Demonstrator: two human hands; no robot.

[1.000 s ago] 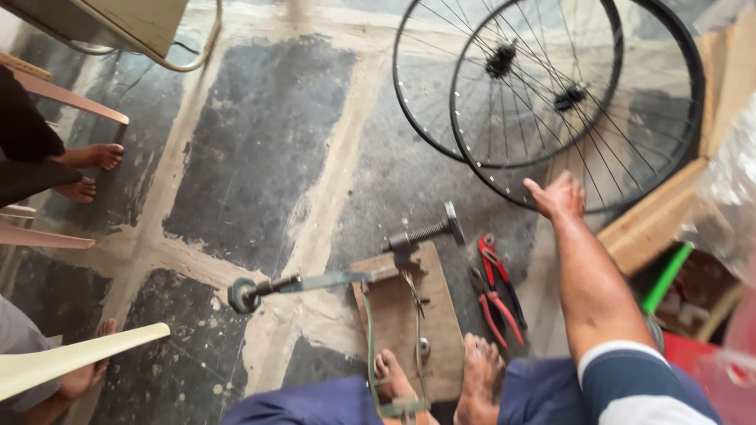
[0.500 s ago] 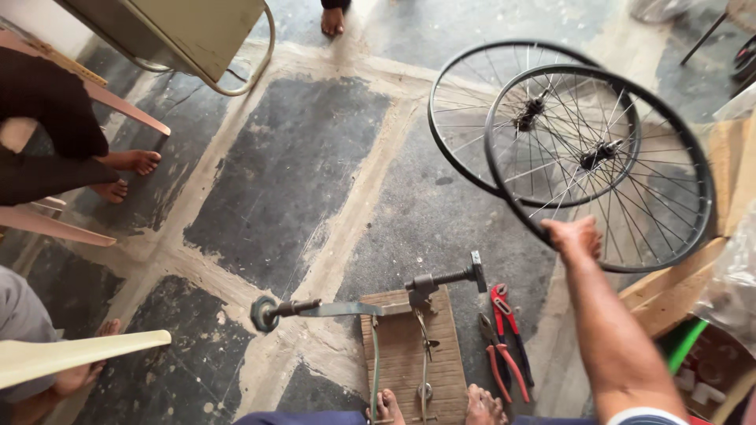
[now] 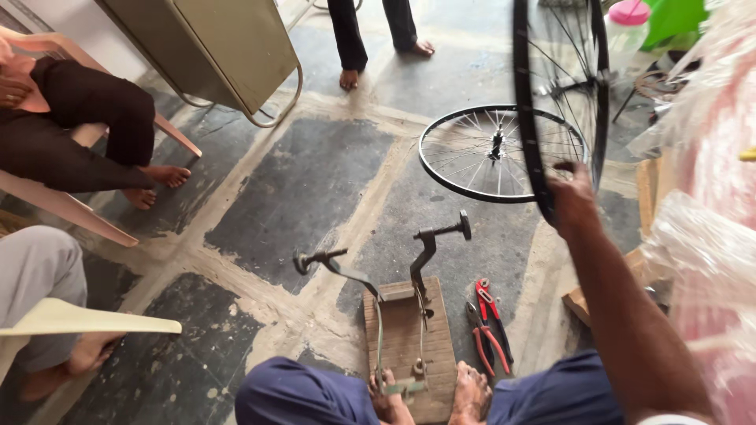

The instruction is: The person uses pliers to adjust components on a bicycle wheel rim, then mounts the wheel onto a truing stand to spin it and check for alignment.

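My right hand (image 3: 572, 198) grips the rim of a black spoked bicycle wheel (image 3: 556, 94) and holds it upright, tilted on edge at the upper right. A second spoked wheel (image 3: 500, 154) lies flat on the floor behind it. In front of me a metal truing stand (image 3: 394, 264) with two forked arms is fixed to a wooden board (image 3: 408, 338), and my bare feet rest on the board's near end. My left hand is out of view.
Red-handled pliers (image 3: 490, 330) lie right of the board. Seated people on plastic chairs (image 3: 71, 212) occupy the left; another person's feet (image 3: 350, 77) stand at the back. A metal cabinet (image 3: 213, 47) stands at the top left. Plastic-wrapped goods (image 3: 705, 236) crowd the right.
My right hand has lifted the nearer wheel off the floor and turned it upright on edge. The view has tilted up, showing more of the room.
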